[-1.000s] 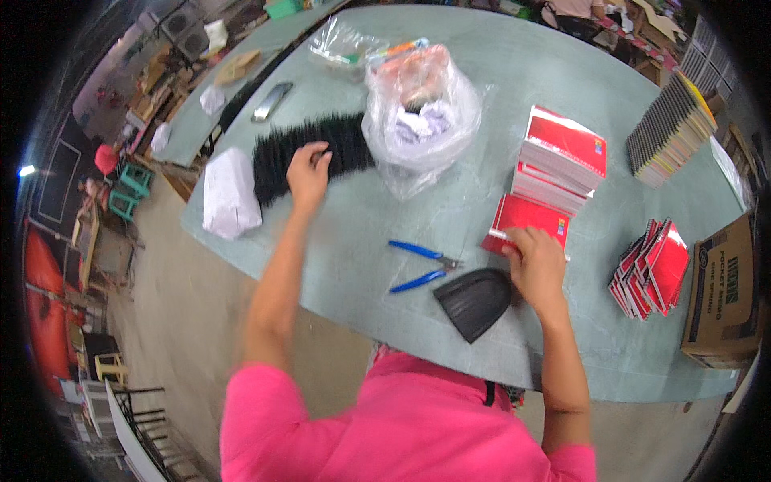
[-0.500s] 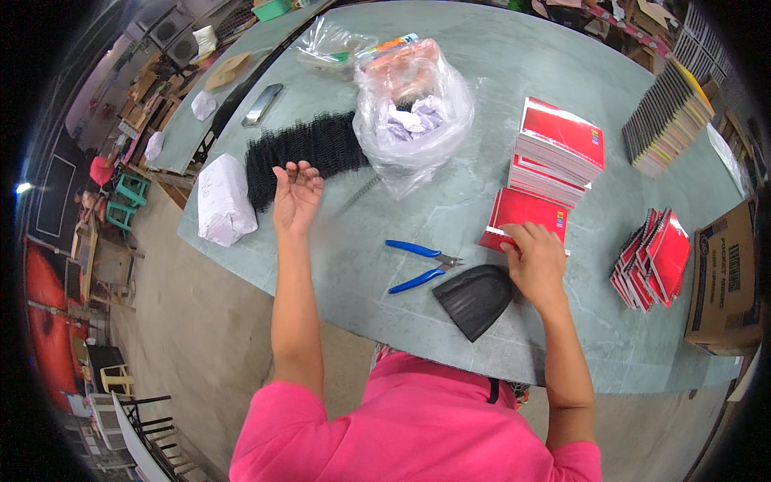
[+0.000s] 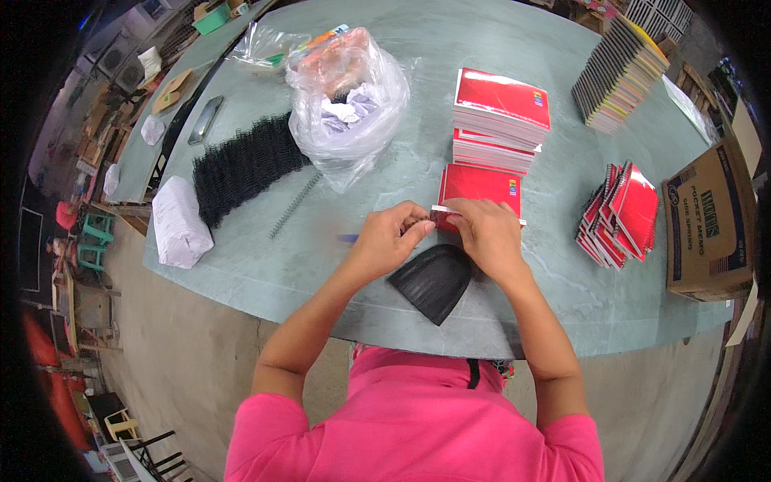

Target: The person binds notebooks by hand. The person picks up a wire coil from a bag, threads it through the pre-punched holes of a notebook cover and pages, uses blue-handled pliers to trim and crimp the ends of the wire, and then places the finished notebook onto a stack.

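Note:
A small red-covered notebook (image 3: 480,183) lies in front of me, its near edge toward my body. My right hand (image 3: 488,234) grips that near edge, fingers bent over the cover. At the edge's left end my left hand (image 3: 391,238) is closed in a pinch; what its fingertips hold is too small to make out. Just below both hands sits a black, ridged, dome-shaped piece (image 3: 434,283). One blue handle (image 3: 348,238) of the cutting pliers shows beside my left hand, which hides the remainder. A single dark spiral coil (image 3: 295,205) lies farther left.
Behind the notebook stand stacks of red notebooks (image 3: 502,100). Spiral-bound red ones (image 3: 622,215) and a cardboard box (image 3: 707,225) are at right, a tall notebook stack (image 3: 618,76) far right. Black coils (image 3: 249,167), a white paper-wrapped bundle (image 3: 181,223) and a plastic bag (image 3: 349,112) occupy the left.
My left hand has come from beside the black coils, where it was raised and open, to the notebook's left end and closed. The right hand remains at the notebook edge. The view has shifted.

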`<state>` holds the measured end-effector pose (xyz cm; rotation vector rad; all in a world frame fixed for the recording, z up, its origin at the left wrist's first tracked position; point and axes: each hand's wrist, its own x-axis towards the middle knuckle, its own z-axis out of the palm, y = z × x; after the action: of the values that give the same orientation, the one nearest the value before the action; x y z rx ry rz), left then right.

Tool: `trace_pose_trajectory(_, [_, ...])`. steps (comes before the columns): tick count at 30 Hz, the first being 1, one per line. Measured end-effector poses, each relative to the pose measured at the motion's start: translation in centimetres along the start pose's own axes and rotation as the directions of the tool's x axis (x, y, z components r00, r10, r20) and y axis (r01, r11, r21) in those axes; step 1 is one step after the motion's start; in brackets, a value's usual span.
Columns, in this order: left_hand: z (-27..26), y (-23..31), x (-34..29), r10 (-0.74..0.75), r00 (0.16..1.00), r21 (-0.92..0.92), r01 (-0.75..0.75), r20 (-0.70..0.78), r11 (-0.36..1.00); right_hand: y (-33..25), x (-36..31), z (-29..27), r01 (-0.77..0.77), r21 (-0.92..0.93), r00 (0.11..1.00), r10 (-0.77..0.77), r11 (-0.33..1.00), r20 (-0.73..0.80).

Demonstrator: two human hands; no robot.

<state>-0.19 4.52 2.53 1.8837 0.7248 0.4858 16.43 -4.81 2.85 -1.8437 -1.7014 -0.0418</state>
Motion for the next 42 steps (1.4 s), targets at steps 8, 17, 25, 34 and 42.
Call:
trace_pose_trajectory(8, [0.2,-0.6,0.5,-0.115,0.993,0.010,0.115,0.023,0.993,0.0,0.1,-0.2,-0.008,0.016,0.998,0.007,1.000,0.069])
trace_pose_trajectory(17, [-0.6,0.1,1.7,0.169,0.980,0.135,-0.154,-0.108,0.979,-0.4,0.0,-0.2,0.025,-0.003,0.997,-0.025,1.000,0.075])
trace_pose_trajectory(25, [-3.3,1.8,1.4,0.254,0.967,0.308,-0.248,0.020,0.919,-0.8,0.8,1.4,0.073,0.031,0.996,-0.071,0.997,-0.050])
trace_pose_trajectory(34, [-0.2,1.2,-0.2,0.426,0.901,0.572,-0.391,0.080,0.721,-0.4,1.2,1.3,0.062,0.306,0.994,-0.033,0.950,-0.101])
trace_pose_trajectory(42, [0.6,4.3,-2.0,0.294,0.953,0.466,-0.228,-0.072,0.855,4.0,-1.0,-3.2,-0.366,0.386,0.929,0.309,0.847,0.202])
